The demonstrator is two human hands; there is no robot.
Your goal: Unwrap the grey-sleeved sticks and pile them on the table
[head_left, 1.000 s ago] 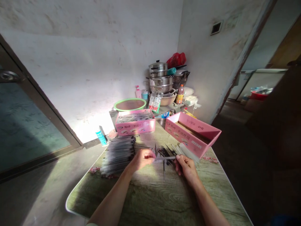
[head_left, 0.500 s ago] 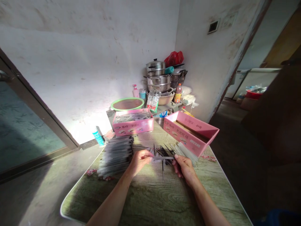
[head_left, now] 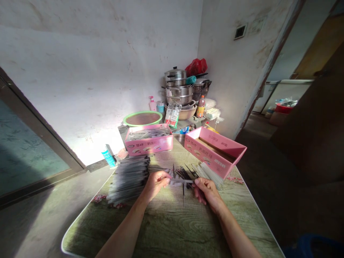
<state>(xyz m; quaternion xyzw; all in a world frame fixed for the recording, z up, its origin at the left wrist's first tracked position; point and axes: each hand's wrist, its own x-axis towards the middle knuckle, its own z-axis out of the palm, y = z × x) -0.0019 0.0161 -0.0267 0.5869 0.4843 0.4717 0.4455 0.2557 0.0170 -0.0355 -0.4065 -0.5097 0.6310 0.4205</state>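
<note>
My left hand (head_left: 155,182) and my right hand (head_left: 206,190) each pinch one end of a thin clear sleeve (head_left: 181,181) held level just above the wood-pattern table (head_left: 177,229). Loose dark sticks (head_left: 185,173) lie fanned out right behind the sleeve. A thick stack of filled sleeves (head_left: 129,176) rests to the left of my left hand. Pale empty sleeves (head_left: 211,172) lie beside my right hand, against the open pink box (head_left: 215,150). A second pink box (head_left: 148,139) stands further back, packed with filled sleeves.
Beyond the table stand a green-rimmed basin (head_left: 142,118), stacked steel pots (head_left: 178,87), bottles and a red bag (head_left: 196,66) in the wall corner. A blue tube (head_left: 108,157) lies off the table's left corner. A doorway opens at right.
My view has drifted right and slightly back, so everything sits a little further left in the picture. Both hands keep the same grip on the sleeve.
</note>
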